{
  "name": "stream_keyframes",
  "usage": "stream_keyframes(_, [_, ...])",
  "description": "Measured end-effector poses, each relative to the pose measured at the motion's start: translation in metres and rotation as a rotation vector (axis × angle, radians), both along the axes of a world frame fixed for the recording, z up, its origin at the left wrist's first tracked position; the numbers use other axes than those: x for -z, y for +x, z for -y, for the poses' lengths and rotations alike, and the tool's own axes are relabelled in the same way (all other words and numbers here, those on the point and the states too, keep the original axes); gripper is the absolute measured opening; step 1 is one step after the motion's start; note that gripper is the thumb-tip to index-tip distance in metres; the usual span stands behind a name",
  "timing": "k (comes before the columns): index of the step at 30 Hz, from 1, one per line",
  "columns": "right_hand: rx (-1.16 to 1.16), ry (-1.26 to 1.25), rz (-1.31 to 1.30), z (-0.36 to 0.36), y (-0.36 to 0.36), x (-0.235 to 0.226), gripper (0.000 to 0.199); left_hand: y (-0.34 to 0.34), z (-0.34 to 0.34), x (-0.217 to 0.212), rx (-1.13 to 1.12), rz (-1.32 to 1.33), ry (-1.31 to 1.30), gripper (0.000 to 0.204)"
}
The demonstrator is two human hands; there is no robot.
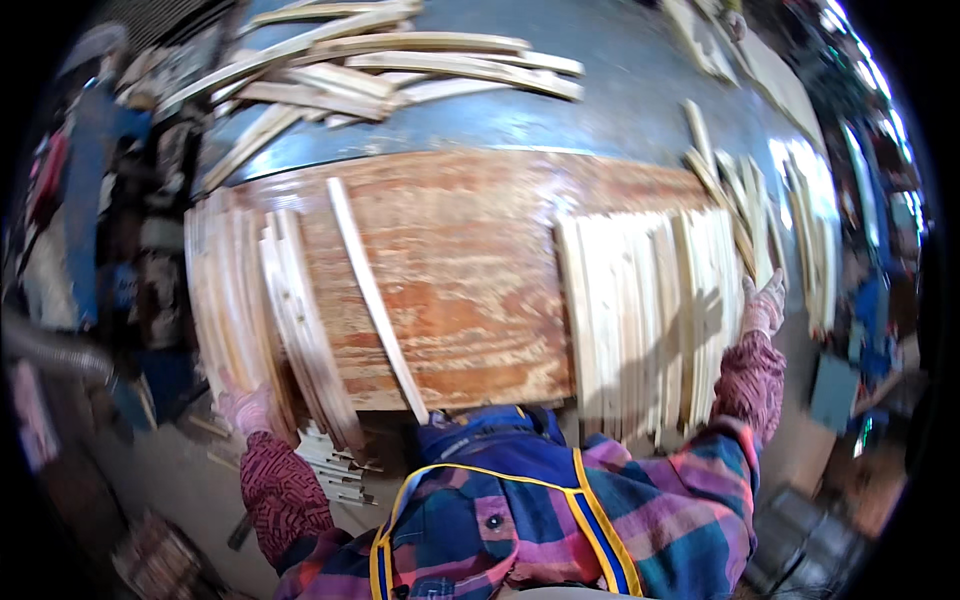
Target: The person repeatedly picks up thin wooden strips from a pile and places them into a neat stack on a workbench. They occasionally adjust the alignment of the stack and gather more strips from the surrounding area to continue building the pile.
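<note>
My left hand point(245, 408), in a pale glove, lies against the near ends of the left row of wooden strips point(225, 290). Its fingers look apart, though blurred. Far to the right, my right hand point(765, 305), also gloved, has its fingers stretched out beside the near ends of some leaning wooden strips point(735, 200); whether it touches them is unclear. Between my arms is a worn plywood board point(470, 280). A single wooden strip point(372, 290) lies lengthwise on it, left of the middle. On the board's right side, a wide row of strips point(630, 320) lies side by side, under my arm's shadow.
A loose pile of wooden strips point(400, 65) lies on the blue-grey metal table point(620, 110) beyond the board. More strips point(815, 240) stand at the far right. Below the left row is a stack of notched pale pieces point(335, 470). A ribbed hose point(60, 350) is at the left.
</note>
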State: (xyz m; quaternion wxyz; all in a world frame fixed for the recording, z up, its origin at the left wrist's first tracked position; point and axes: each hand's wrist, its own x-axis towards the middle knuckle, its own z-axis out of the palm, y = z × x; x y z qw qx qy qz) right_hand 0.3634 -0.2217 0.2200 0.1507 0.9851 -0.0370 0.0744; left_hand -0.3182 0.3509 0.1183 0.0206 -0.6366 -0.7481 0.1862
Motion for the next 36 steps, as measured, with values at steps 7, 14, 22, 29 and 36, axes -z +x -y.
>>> stream_keyframes(7, [-0.661,0.305,-0.342,-0.396,-0.009,0.109,0.08,-0.003,-0.012,0.01,0.012,0.03,-0.104,0.109])
stream_keyframes(14, [-1.188,0.312,-0.5,-0.671,-0.13,0.115,0.077,-0.029,-0.002,0.057,0.051,0.157,0.142,0.111])
stream_keyframes(22, [-0.929,0.259,-0.676,-0.658,-0.121,0.109,0.054,-0.013,-0.011,0.047,-0.079,0.187,0.016,0.104])
stream_keyframes(29, [-0.809,0.222,-0.515,-0.371,-0.181,0.103,0.07,-0.007,-0.005,0.041,0.19,0.072,0.323,0.097])
stream_keyframes(36, [-0.846,0.477,-0.561,-0.227,-0.277,0.149,0.044,0.177,0.131,0.046,0.248,1.541,-0.356,0.072])
